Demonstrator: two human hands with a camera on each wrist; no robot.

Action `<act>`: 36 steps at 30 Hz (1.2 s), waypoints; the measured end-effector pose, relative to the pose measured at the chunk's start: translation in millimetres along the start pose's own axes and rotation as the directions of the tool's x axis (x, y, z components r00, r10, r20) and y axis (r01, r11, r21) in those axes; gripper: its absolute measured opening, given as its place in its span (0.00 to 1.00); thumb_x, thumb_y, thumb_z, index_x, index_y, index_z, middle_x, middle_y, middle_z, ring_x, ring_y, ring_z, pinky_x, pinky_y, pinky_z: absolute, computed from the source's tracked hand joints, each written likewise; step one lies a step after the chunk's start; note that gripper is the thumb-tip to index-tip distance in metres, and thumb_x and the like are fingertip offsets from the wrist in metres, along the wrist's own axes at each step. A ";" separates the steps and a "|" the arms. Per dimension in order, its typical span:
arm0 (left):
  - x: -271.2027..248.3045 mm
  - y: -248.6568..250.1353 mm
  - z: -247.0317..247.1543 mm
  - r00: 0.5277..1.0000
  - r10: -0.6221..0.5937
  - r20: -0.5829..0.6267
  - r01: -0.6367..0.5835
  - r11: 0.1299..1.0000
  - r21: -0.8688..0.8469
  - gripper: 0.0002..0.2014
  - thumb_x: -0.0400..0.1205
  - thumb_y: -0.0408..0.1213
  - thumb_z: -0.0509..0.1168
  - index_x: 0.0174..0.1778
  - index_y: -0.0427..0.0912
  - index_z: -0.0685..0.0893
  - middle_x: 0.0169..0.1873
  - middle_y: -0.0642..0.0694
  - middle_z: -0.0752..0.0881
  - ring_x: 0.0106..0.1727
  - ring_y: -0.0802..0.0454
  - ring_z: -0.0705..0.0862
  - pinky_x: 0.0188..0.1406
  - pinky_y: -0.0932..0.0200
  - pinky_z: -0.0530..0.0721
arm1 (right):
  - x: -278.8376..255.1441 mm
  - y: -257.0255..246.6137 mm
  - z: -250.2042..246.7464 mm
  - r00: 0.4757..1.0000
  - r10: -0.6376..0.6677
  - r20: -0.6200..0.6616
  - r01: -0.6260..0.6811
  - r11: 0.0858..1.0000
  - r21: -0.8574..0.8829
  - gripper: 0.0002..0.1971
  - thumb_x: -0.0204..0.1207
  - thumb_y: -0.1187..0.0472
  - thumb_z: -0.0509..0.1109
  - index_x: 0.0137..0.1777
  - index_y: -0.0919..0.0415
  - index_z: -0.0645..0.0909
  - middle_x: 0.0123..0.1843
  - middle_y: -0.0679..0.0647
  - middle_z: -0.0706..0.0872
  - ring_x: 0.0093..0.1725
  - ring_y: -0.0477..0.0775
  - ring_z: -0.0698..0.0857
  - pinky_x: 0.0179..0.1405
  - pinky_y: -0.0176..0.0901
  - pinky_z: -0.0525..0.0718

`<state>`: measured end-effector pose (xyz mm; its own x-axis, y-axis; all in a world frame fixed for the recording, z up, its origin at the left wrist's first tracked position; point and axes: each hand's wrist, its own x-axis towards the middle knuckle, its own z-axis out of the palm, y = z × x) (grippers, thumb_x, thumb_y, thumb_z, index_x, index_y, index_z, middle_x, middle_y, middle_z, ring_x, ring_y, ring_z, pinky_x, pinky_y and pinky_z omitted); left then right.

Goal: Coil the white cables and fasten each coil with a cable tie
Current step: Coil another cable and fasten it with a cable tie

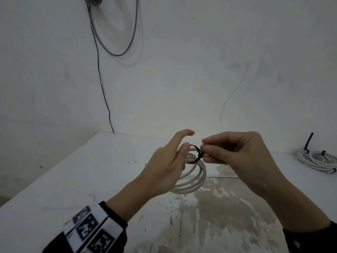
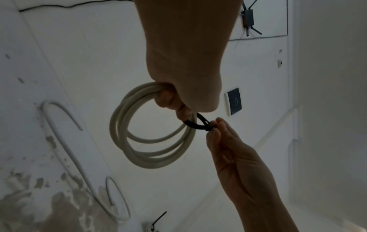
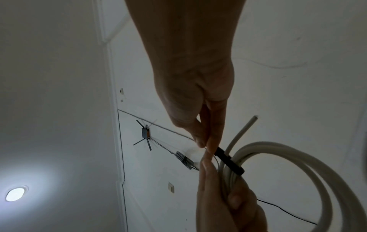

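**White-walled room with a worn tabletop**

You face a white wall (image 1: 200,61) behind a white table (image 1: 73,170), whose paint is flaked and stained toward its near edge. A grey cable loop (image 1: 116,39) and a thin black wire (image 1: 102,84) hang down the wall. Overhead, a round ceiling light (image 3: 15,193) glows; a small router (image 3: 145,133) is mounted near white mouldings.

White table (image 1: 76,179) against a white wall, its top scuffed and stained.

Large brownish patch of worn paint (image 1: 224,212) across the near middle. At the far right edge, tied white cable coils (image 1: 317,159) lying flat, a black cable tie tail (image 1: 309,141) sticking up from them. Loose white cable (image 2: 65,146) snaking across the surface, seen in the left wrist view.
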<state>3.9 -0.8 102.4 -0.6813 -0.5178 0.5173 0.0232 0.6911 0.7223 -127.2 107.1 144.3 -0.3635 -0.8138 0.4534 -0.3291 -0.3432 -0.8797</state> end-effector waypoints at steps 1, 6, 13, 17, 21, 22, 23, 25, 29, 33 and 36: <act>-0.8 -1.9 -0.6 1.000 0.007 0.015 -0.007 1.000 -0.016 0.15 0.84 0.56 0.49 0.65 0.66 0.70 0.29 0.44 0.84 0.28 0.55 0.77 0.36 0.47 0.81 | 0.2 0.8 0.0 1.000 -0.009 0.003 0.009 1.000 -0.017 0.05 0.67 0.76 0.75 0.38 0.66 0.88 0.31 0.61 0.90 0.30 0.54 0.90 0.34 0.35 0.87; -0.4 0.9 0.7 0.990 0.140 0.007 -0.140 0.990 0.012 0.13 0.81 0.51 0.59 0.56 0.56 0.84 0.40 0.50 0.90 0.39 0.48 0.88 0.43 0.44 0.85 | 2.7 -0.2 3.1 0.992 -0.109 0.056 0.117 0.979 -0.169 0.04 0.68 0.71 0.76 0.35 0.63 0.87 0.23 0.51 0.86 0.23 0.43 0.83 0.26 0.29 0.78; 8.0 11.6 -5.0 0.996 0.091 0.008 -0.087 0.974 -0.207 0.10 0.79 0.40 0.65 0.49 0.45 0.91 0.27 0.56 0.85 0.27 0.64 0.78 0.30 0.71 0.74 | 13.4 -8.2 1.9 0.974 -0.211 0.088 0.223 0.962 -0.159 0.11 0.69 0.78 0.74 0.31 0.64 0.81 0.23 0.49 0.85 0.22 0.40 0.81 0.25 0.27 0.78; 5.4 12.1 -4.9 0.999 0.039 0.029 -0.029 0.958 -0.286 0.08 0.79 0.31 0.68 0.48 0.44 0.91 0.34 0.58 0.90 0.36 0.67 0.85 0.35 0.76 0.76 | 23.2 -18.0 -16.2 0.939 -0.342 -0.026 0.336 0.932 -0.135 0.08 0.63 0.68 0.76 0.28 0.58 0.82 0.22 0.50 0.82 0.22 0.47 0.76 0.25 0.37 0.75; 1.6 1.5 -3.7 0.999 0.036 0.022 -0.031 0.978 -0.205 0.07 0.78 0.34 0.70 0.47 0.48 0.91 0.38 0.53 0.92 0.38 0.57 0.88 0.39 0.63 0.85 | 20.6 -23.3 -24.5 0.949 -0.308 0.058 0.313 0.921 -0.233 0.09 0.67 0.69 0.77 0.30 0.57 0.83 0.26 0.53 0.82 0.24 0.48 0.77 0.27 0.38 0.77; -0.3 -2.5 -2.9 0.998 0.056 0.029 -0.051 0.988 -0.145 0.07 0.78 0.34 0.70 0.49 0.48 0.91 0.37 0.54 0.91 0.34 0.60 0.86 0.36 0.66 0.83 | 19.4 -25.3 -25.7 0.960 -0.244 0.139 0.277 0.901 -0.334 0.10 0.69 0.70 0.76 0.32 0.56 0.84 0.27 0.53 0.84 0.25 0.48 0.79 0.28 0.39 0.79; -2.5 -6.3 -1.7 0.995 0.088 0.041 -0.085 0.994 -0.073 0.09 0.77 0.36 0.70 0.51 0.48 0.90 0.36 0.56 0.90 0.33 0.63 0.85 0.35 0.69 0.80 | 18.3 -27.5 -27.2 0.963 -0.138 0.231 0.233 0.855 -0.463 0.10 0.72 0.71 0.74 0.34 0.55 0.84 0.29 0.52 0.85 0.27 0.47 0.81 0.30 0.39 0.81; -7.5 -12.8 1.9 0.983 0.165 0.078 -0.172 0.981 0.093 0.16 0.77 0.43 0.69 0.61 0.53 0.85 0.36 0.59 0.90 0.31 0.64 0.84 0.36 0.73 0.78 | 16.9 -29.8 -27.4 0.924 0.175 0.341 0.108 0.735 -0.670 0.10 0.76 0.68 0.67 0.39 0.56 0.85 0.33 0.49 0.87 0.29 0.45 0.84 0.33 0.37 0.82; -10.3 -19.2 9.1 0.943 0.319 0.098 -0.329 0.835 0.442 0.33 0.77 0.54 0.63 0.79 0.55 0.61 0.21 0.54 0.82 0.19 0.57 0.72 0.21 0.71 0.70 | 13.2 -22.8 -20.7 0.751 0.569 0.335 -0.100 0.600 -0.794 0.15 0.80 0.61 0.59 0.42 0.62 0.88 0.36 0.54 0.90 0.32 0.45 0.84 0.34 0.31 0.76; -6.3 -18.8 8.2 0.831 0.543 0.123 -0.494 0.617 0.612 0.33 0.77 0.51 0.63 0.76 0.41 0.65 0.18 0.55 0.77 0.17 0.59 0.72 0.15 0.62 0.75 | 8.8 -21.6 -22.5 0.652 0.647 0.395 0.015 0.510 -0.860 0.11 0.77 0.55 0.66 0.46 0.53 0.90 0.34 0.47 0.90 0.35 0.41 0.84 0.52 0.42 0.82; -1.6 -16.4 7.7 0.713 0.675 0.190 -0.592 0.434 0.679 0.29 0.76 0.47 0.65 0.72 0.40 0.70 0.25 0.55 0.84 0.23 0.57 0.80 0.20 0.64 0.73 | 8.5 -10.1 -18.3 0.694 0.613 0.378 -0.028 0.548 -0.836 0.10 0.75 0.52 0.70 0.39 0.56 0.90 0.33 0.48 0.90 0.33 0.42 0.85 0.46 0.42 0.84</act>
<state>-1.1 -7.4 86.2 -0.6092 0.1931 0.7691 -0.0832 0.9490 -0.3042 -142.9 112.3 159.6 -0.1240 -0.9524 -0.2785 -0.8987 0.2268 -0.3754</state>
